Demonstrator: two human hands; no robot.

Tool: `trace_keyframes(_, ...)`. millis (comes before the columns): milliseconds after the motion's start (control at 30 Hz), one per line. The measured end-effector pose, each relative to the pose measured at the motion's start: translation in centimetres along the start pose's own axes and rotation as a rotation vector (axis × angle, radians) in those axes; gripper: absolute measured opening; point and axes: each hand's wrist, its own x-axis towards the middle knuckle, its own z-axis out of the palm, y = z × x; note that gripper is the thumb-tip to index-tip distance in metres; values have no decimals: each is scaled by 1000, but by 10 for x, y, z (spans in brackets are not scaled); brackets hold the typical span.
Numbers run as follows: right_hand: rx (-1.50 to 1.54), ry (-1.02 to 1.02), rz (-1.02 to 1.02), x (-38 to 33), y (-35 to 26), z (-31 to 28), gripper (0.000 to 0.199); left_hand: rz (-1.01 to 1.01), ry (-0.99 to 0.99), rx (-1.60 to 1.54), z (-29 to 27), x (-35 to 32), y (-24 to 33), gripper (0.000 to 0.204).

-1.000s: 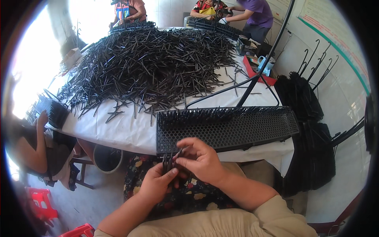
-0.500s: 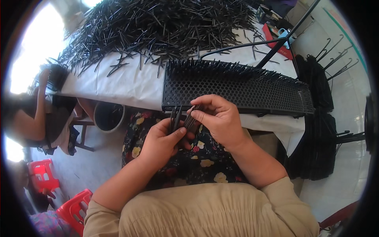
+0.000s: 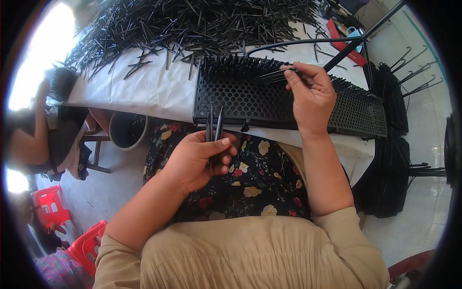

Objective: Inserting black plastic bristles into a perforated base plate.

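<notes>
My left hand [image 3: 199, 156] is closed around a few thin black pointed sticks [image 3: 219, 126], held upright over my lap in front of the rack's near left corner. In my right hand [image 3: 312, 96] several more of these slim dark sticks [image 3: 278, 75] are pinched, their tips pointing left over the perforated black rack [image 3: 250, 98]. The rack is long, lies at the table's front edge and has a grid of round holes. Along its far side stand dense rows of black sticks [image 3: 231, 65]. What the right fingers cover of the rack is hidden.
A large heap of loose black sticks [image 3: 192, 24] spreads over the white-covered table [image 3: 120, 91]. Black metal bars [image 3: 344, 53] rise behind the rack. A dark bucket [image 3: 127, 130] stands on the floor at left, near another person's arm [image 3: 36, 139]. Red plastic stools [image 3: 50, 207] are lower left.
My right hand has left the left hand and moved up and right over the rack, carrying sticks. The left hand stays over my lap with its own sticks.
</notes>
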Motion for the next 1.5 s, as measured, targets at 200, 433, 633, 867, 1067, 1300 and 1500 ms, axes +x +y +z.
trace_keyframes(200, -156, -70, -83, 2, -2, 6, 13, 9, -93, 10, -5, 3, 1, 21)
trace_keyframes(433, -122, -88, -103, 11, -2, -3, 15, 3, -72, 51, -4, 1, 3, 24)
trace_keyframes(633, -58, -76, 5, 12, -5, -4, 17, -4, -118, 47, -11, 2, 2, 23)
trace_keyframes(867, -215, -30, -112, 10, -1, 1, 10, -5, -99, 45, -9, -1, 5, 22)
trace_keyframes(1067, -336, -306, -373, 19, -5, 11, 13, -2, -91, 72, -8, 0, 5, 21)
trace_keyframes(1300, -526, -337, -610, 34, -3, 18, 13, 43, -63, 138, -9, 2, 3, 24)
trace_keyframes(1500, -572, -337, -592, 38, 5, 14, 15, 66, -20, 160, -8, 3, 1, 22)
